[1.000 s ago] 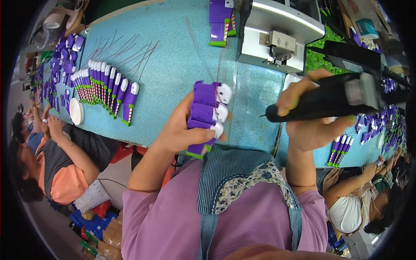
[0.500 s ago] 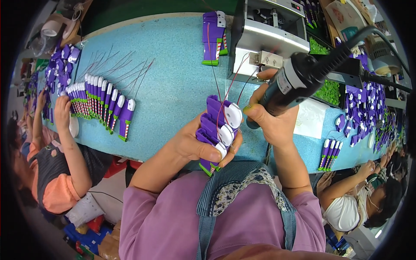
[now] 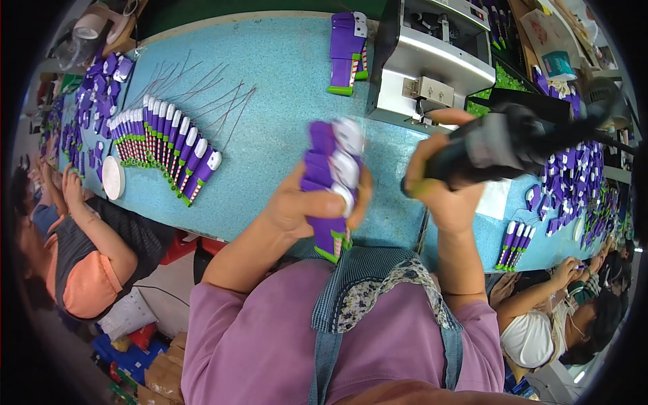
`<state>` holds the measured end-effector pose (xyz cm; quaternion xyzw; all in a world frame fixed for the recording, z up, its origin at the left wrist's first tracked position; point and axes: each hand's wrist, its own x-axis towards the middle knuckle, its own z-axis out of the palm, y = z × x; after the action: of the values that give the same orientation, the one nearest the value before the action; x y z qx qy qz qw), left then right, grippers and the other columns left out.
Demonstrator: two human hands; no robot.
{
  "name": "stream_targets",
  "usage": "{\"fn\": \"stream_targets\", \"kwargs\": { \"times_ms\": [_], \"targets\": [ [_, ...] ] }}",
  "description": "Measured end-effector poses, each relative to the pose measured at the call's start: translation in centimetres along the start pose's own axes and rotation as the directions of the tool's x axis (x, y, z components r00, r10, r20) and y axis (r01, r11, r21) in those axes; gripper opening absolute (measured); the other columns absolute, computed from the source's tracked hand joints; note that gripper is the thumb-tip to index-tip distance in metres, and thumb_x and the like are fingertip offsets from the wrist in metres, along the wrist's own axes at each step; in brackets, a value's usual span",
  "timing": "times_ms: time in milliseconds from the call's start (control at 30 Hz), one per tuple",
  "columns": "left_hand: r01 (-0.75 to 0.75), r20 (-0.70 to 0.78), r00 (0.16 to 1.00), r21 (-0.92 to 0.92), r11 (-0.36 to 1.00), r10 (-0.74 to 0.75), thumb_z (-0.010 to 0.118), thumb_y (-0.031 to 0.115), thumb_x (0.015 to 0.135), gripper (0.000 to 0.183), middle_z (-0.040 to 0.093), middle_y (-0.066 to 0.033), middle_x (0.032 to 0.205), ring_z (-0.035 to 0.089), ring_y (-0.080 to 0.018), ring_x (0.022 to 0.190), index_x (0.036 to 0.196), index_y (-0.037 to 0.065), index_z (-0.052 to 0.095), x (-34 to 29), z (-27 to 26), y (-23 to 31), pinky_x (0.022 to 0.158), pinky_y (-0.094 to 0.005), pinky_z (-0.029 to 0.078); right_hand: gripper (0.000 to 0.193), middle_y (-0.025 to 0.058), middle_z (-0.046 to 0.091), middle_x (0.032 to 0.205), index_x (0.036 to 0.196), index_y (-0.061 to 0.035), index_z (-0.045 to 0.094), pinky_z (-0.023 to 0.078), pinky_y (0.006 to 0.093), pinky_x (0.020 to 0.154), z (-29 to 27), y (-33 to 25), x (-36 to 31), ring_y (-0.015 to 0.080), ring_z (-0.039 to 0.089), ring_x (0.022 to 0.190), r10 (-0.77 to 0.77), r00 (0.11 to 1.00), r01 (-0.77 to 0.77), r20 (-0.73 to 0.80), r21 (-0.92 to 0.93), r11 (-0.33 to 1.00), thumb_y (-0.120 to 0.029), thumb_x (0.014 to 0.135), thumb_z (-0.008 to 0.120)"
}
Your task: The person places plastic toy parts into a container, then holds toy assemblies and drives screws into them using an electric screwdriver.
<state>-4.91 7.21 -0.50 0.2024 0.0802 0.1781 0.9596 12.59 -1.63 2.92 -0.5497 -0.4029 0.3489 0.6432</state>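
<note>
My left hand (image 3: 293,209) is closed around several purple plastic pieces (image 3: 322,165) with white rounded ends and green tips. They are fanned together in front of my chest, over the near part of the table, and smeared by motion. In my right hand (image 3: 449,202) is a black electric screwdriver (image 3: 489,145), its thick body tilted up to the right and its cord running off right. The screwdriver is blurred too and stands apart from the purple pieces. Its tip cannot be made out.
A silver machine (image 3: 432,67) stands at the back right. Finished-looking purple pieces with wires (image 3: 172,145) lie fanned at left, beside a white disc (image 3: 113,177). More purple pieces (image 3: 348,50) lie at the back. Co-workers sit on both sides; purple parts (image 3: 567,175) are heaped right.
The screwdriver has moved right, away from the pieces. My left hand has lifted its pieces slightly; their thin wires no longer show. The left co-worker's hand has withdrawn from the fanned row.
</note>
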Motion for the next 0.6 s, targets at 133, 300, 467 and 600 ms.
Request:
{"fn": "stream_targets", "kwargs": {
  "times_ms": [133,300,467,600],
  "targets": [
    [-0.149,-0.437,0.862,0.264,0.953,0.255,0.066,0.009,0.078,0.043,0.063,-0.0141,0.092,0.063,-0.0206,0.068,0.115,0.0,0.048,-0.3,-0.5,1.5,0.059,-0.0309,0.054,0.107,0.0132,0.053,0.072,0.125,0.0042,0.03,0.042,0.0318,0.058,-2.3,-2.2,2.3,0.0212,0.051,0.059,-0.383,0.922,0.383,-0.066,0.312,0.869,-0.086,0.07,0.038],
    [0.141,-0.512,0.858,0.166,0.976,-0.037,0.066,0.002,0.08,0.057,0.054,-0.0148,0.12,0.064,-0.0286,0.096,0.128,0.008,0.035,1.3,0.7,-2.1,0.073,-0.0355,0.054,0.098,0.0132,0.055,0.077,0.122,-0.0074,0.045,0.04,0.035,0.059,-2.8,-2.2,6.6,0.0222,0.05,0.061,-0.549,0.836,0.506,0.004,0.379,0.775,-0.089,0.069,0.033],
    [0.192,-0.424,0.897,0.117,0.974,-0.125,0.066,0.001,0.08,0.06,0.052,-0.0126,0.123,0.062,-0.0285,0.103,0.131,0.008,0.033,2.4,1.4,-2.8,0.076,-0.0359,0.054,0.097,0.0136,0.055,0.074,0.118,-0.006,0.047,0.04,0.0338,0.056,-2.5,-1.6,6.0,0.0222,0.051,0.058,-0.514,0.857,0.476,0.028,0.337,0.812,-0.088,0.069,0.033],
    [0.215,-0.397,0.903,0.084,0.973,-0.165,0.065,0.0,0.08,0.059,0.053,-0.0114,0.123,0.061,-0.0274,0.104,0.131,0.008,0.035,2.5,1.6,-3.1,0.076,-0.0351,0.054,0.099,0.0108,0.053,0.068,0.117,-0.0064,0.045,0.04,0.0347,0.053,-1.1,-2.4,3.8,0.0209,0.049,0.052,-0.494,0.869,0.474,0.003,0.277,0.836,-0.09,0.066,0.034]
  ]
}}
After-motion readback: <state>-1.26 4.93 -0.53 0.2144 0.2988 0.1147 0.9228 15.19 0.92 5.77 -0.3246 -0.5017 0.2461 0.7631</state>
